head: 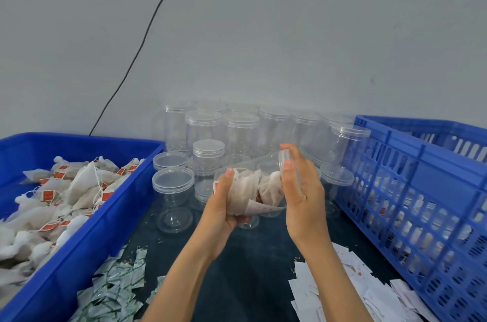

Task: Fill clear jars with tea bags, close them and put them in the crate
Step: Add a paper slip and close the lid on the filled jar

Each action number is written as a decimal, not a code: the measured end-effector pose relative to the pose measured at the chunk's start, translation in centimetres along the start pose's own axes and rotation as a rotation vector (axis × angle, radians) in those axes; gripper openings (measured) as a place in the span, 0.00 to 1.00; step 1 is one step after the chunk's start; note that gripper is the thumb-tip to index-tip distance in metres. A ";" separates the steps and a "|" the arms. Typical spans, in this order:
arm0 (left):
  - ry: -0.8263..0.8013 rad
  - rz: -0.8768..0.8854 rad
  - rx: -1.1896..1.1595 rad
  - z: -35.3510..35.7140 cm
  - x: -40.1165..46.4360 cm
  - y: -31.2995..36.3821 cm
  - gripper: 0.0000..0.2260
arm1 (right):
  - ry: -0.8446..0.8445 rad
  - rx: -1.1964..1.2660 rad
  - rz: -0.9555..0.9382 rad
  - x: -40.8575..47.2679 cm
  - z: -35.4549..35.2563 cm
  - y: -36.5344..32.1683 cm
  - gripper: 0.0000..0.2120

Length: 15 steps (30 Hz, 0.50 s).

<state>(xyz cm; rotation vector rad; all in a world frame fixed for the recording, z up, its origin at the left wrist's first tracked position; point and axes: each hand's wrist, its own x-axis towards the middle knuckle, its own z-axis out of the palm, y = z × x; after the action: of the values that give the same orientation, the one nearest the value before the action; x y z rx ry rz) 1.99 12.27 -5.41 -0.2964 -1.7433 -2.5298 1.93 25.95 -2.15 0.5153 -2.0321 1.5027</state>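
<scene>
Left hand (224, 205) grips a tilted jar (253, 190) of tea bags; right hand (300, 187) pinches its lid (284, 161) at the mouth.

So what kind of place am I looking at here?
Most likely a small packing bench for tea, not a home kitchen. A blue bin holds loose tea bags in bulk, dozens of empty clear jars stand against a bare wall, and a slotted blue crate holds filled jars.

bin (79, 205) left, jars (241, 128) centre, crate (421, 190) right
</scene>
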 end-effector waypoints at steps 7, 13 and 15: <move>0.065 -0.170 -0.074 1.0 0.3 -0.4 0.27 | -0.204 0.046 0.192 1.3 -2.3 0.6 0.21; 0.090 -0.320 -0.229 3.1 0.7 -1.5 0.25 | -0.156 -0.017 0.199 1.9 -3.9 0.4 0.08; 0.119 -0.312 -0.263 4.6 0.9 -1.8 0.25 | -0.142 -0.045 0.183 2.6 -4.7 -0.1 0.11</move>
<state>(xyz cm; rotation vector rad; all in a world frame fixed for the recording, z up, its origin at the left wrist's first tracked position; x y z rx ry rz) 1.45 17.23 -5.38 0.1266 -1.5164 -2.9287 0.96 30.49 0.56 0.4399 -2.2705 1.5600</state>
